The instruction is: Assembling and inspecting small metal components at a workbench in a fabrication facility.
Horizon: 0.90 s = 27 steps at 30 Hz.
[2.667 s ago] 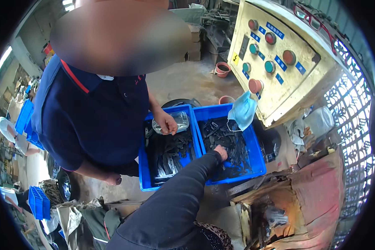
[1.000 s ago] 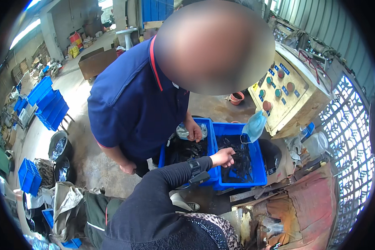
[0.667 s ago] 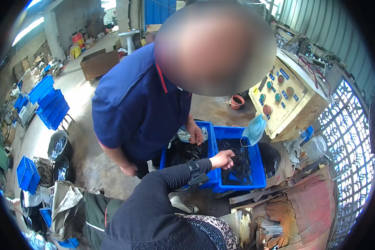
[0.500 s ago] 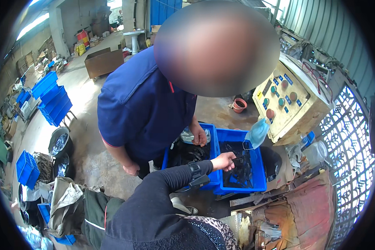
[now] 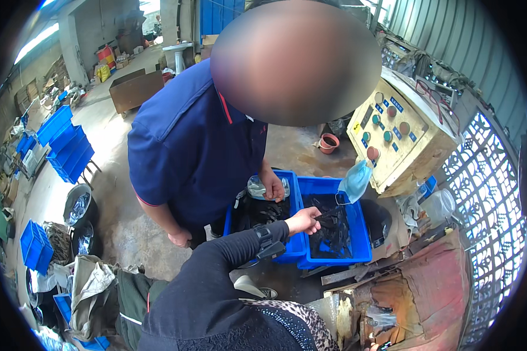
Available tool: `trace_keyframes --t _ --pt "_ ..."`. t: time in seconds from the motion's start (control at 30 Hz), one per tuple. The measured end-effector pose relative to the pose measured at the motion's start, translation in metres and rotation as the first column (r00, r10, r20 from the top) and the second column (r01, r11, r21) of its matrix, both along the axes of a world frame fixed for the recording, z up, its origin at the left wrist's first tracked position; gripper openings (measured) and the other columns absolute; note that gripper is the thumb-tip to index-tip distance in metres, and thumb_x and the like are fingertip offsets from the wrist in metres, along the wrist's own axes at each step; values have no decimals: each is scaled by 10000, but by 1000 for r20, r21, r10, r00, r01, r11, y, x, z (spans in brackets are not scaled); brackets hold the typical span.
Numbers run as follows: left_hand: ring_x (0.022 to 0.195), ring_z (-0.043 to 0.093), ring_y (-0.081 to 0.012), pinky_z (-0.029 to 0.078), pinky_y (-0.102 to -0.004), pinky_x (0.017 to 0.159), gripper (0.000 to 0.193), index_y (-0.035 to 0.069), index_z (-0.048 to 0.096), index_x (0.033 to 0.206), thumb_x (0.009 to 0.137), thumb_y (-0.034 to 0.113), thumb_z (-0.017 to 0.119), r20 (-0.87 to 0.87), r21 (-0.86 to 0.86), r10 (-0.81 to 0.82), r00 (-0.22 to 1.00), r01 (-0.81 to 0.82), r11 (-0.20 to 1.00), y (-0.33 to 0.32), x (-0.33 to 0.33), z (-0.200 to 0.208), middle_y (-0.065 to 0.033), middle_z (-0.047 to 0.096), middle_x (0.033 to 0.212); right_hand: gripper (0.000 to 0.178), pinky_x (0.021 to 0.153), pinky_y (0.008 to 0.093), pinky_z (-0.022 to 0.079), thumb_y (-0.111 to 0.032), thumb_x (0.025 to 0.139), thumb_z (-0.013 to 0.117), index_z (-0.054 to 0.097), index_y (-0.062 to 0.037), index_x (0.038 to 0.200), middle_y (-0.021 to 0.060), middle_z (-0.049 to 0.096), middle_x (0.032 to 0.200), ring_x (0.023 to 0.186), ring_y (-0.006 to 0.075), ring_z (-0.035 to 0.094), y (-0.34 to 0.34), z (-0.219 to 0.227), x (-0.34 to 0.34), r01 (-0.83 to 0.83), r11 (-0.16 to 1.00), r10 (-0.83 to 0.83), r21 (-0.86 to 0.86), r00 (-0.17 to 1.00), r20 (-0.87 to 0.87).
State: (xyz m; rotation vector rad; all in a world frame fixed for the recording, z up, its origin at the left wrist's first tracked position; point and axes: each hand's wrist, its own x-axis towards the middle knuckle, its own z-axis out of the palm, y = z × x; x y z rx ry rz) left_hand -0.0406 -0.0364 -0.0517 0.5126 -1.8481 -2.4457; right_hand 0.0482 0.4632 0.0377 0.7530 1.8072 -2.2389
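My left hand (image 5: 304, 222), in a black sleeve with a dark device strapped at the wrist, reaches over the near-left wall of the right blue bin (image 5: 335, 264). Its fingers are closed in a pinch on a thin black strip (image 5: 328, 220). Dark, thin pieces (image 5: 334, 238) lie loose below it in the bin. To the left stands a second blue bin (image 5: 294, 255) holding more black pieces and a clear plastic package (image 5: 256, 187). Another person's hand (image 5: 272, 186) hangs over that bin beside the package. My right hand is out of sight.
A person in a dark blue shirt (image 5: 187, 134) stands just across the bins. A worn control box (image 5: 386, 131) with a hanging blue mask (image 5: 355, 180) rises at the right. Blue crates (image 5: 70, 152) are stacked at the left. A ragged board (image 5: 433, 275) lies at near right.
My left hand has drawn back a little toward the right bin's left wall, still pinching black material. The whole view has shifted slightly. The other person's hand stays over the left bin.
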Motion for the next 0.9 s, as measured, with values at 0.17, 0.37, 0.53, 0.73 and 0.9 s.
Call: trace_keyframes --t 0.17,0.37,0.53,0.73,0.9 --pt "690 614 -106 526 -261 600 328 29 458 1217 892 -10 468 8 0 -17 1000 17 1000 -1 1 3 -65 637 892 255 424 211 319 -225 945 615 515 -136 728 -40 455 578 470 74 387 -5 2 3 64 998 -63 -23 998 15" --pt "671 623 -118 542 -266 582 345 23 463 1225 885 -35 456 10 40 -9 1000 8 999 -4 2 0 -76 638 885 278 423 221 319 -263 948 611 511 -129 727 -37 438 559 469 78 386 -3 -7 6 114 993 -112 -32 993 43" --pt "666 621 -116 542 -262 579 330 23 468 1208 886 -44 453 -2 41 -8 1000 8 999 -10 -3 4 -76 635 889 303 418 229 309 -283 948 611 506 -129 710 -37 426 552 460 78 372 -5 -11 6 105 994 -105 19 993 46" --pt "684 619 -103 534 -257 593 283 34 485 1172 896 -29 462 -3 22 -34 999 34 999 -5 -6 8 -60 637 883 339 401 229 269 -296 921 652 492 -141 666 -40 402 538 440 76 330 -9 -4 10 38 993 -46 111 996 72" --pt "676 615 -96 526 -243 575 257 39 505 1143 896 -25 467 -23 8 -59 998 60 998 5 -11 11 -54 637 873 348 396 224 231 -277 907 671 477 -151 647 -58 369 532 435 57 302 -13 -4 20 -48 985 35 163 996 81"
